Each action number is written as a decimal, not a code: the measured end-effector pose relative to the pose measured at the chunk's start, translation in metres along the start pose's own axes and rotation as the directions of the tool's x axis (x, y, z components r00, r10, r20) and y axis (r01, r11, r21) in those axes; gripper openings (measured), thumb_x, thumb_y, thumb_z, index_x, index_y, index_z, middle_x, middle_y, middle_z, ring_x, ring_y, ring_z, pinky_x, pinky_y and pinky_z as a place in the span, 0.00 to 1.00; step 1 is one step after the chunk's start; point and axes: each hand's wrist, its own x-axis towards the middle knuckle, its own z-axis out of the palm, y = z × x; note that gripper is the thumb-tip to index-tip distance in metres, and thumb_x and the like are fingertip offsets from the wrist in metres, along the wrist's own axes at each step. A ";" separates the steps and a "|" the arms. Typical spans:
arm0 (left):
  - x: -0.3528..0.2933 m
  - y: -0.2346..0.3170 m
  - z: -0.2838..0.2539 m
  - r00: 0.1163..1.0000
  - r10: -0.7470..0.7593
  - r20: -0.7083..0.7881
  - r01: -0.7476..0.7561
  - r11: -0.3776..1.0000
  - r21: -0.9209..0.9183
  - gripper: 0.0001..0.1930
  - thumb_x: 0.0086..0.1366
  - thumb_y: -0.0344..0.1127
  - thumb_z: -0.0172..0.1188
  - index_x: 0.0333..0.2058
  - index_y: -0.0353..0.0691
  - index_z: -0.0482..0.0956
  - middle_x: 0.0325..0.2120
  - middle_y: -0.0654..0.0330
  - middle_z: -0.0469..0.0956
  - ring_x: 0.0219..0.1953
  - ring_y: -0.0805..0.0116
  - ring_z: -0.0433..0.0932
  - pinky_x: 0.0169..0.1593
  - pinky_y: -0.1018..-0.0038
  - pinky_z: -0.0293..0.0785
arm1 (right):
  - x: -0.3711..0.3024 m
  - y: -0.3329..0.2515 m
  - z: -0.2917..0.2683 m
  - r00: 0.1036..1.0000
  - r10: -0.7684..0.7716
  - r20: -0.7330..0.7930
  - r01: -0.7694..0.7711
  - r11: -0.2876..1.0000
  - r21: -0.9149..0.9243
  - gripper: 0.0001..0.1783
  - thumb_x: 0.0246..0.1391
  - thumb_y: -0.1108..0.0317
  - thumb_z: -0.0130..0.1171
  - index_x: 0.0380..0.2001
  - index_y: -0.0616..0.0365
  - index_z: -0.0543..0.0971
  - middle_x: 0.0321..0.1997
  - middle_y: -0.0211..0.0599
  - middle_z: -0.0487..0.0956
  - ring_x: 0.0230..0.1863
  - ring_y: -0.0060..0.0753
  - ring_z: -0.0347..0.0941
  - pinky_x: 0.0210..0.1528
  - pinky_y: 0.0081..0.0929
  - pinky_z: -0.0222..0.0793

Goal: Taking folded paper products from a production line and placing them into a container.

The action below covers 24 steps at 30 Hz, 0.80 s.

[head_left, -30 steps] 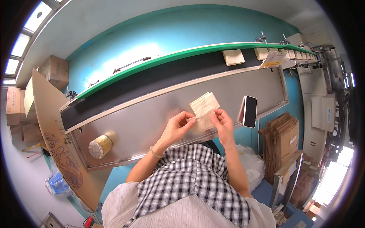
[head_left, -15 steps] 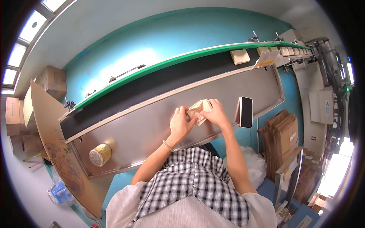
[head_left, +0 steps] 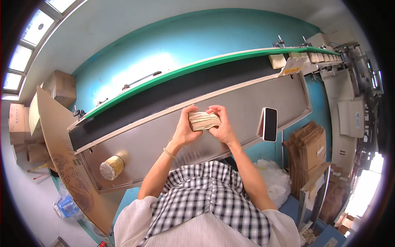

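Observation:
A thick stack of thin, cream-coloured folded sheets (head_left: 204,121) sits between my two hands, its layered edges facing me. It is held over the steel tabletop (head_left: 160,148). My left hand (head_left: 184,128) wraps the left end, fingers at the back and thumb at the near side. On the other end my right hand (head_left: 222,126) is closed in the same way, fingers curled at the far corner and thumb near the front. What the sheets are made of I cannot tell. Lying to the right on the tabletop edge is a phone (head_left: 270,124) with a dark screen.
Behind the tabletop runs a black conveyor belt (head_left: 173,92) with a green rail (head_left: 189,68). Several cream blocks, one nearest me (head_left: 277,61), sit at its right end. A yellowish roll (head_left: 112,168) lies at left beside a cardboard sheet (head_left: 70,173). Flattened cartons (head_left: 306,150) stand at right.
The stack, earlier tilted and crumpled-looking between my fingers, is now squared with its layered edges toward me. Both hands have moved slightly left and now hold its opposite ends.

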 end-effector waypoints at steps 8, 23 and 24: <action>-0.002 -0.010 0.011 0.969 -0.089 -0.231 0.064 0.991 -0.113 0.31 0.55 0.25 0.67 0.56 0.37 0.63 0.44 0.52 0.74 0.45 0.64 0.77 0.49 0.69 0.75 | 0.019 0.015 0.000 0.998 0.029 -0.057 -0.026 0.998 0.053 0.30 0.46 0.82 0.53 0.56 0.58 0.65 0.48 0.37 0.74 0.51 0.27 0.71 0.57 0.27 0.68; -0.028 -0.003 -0.015 0.927 -0.035 -0.374 0.152 0.945 0.289 0.12 0.62 0.26 0.61 0.45 0.37 0.77 0.36 0.56 0.76 0.33 0.65 0.77 0.37 0.72 0.74 | 0.151 0.025 -0.052 0.703 -0.527 -0.478 -0.163 0.535 -0.829 0.36 0.64 0.52 0.53 0.66 0.66 0.62 0.69 0.63 0.62 0.72 0.63 0.53 0.69 0.56 0.51; -0.024 -0.001 -0.012 0.922 0.059 -0.382 0.119 0.897 0.426 0.11 0.62 0.26 0.61 0.44 0.37 0.77 0.34 0.55 0.75 0.32 0.62 0.76 0.37 0.70 0.74 | 0.153 0.025 -0.042 0.713 -0.484 -0.508 -0.221 0.533 -0.817 0.39 0.64 0.47 0.50 0.67 0.67 0.60 0.72 0.63 0.57 0.74 0.63 0.49 0.70 0.61 0.47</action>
